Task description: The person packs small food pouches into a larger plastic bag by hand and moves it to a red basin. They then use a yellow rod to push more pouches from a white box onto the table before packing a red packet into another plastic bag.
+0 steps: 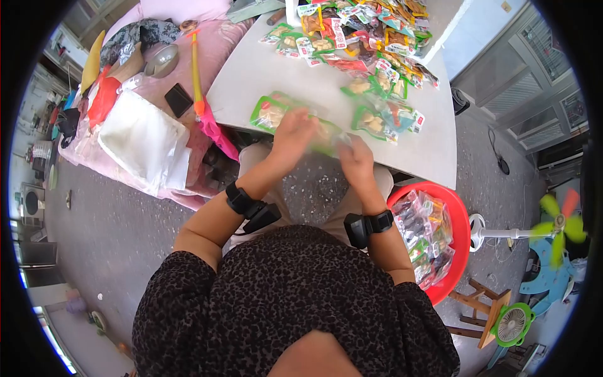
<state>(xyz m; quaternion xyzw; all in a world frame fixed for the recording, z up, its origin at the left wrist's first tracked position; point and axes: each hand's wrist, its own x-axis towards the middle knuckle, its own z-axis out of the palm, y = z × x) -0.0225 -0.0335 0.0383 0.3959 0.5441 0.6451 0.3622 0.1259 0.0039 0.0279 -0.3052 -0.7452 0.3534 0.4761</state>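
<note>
My left hand (294, 137) is at the table's near edge, its fingers closed and somewhat blurred. My right hand (357, 164) pinches the clear end of a green snack packet (325, 137). That packet stretches between both hands and is smeared by motion. Just beyond my left hand, another green-edged snack packet (270, 114) with pale contents lies on the table. To the right of my hands lie a green packet (372, 121) and a packet with a bluish-white label (407, 117).
A heap of colourful snack packets (352, 38) covers the far part of the white table (239, 81). At my right stands a red basin (463, 232) holding many packets. A pink-covered bed (207, 47) with a phone (178, 100) is at left. A fan (558, 225) stands at right.
</note>
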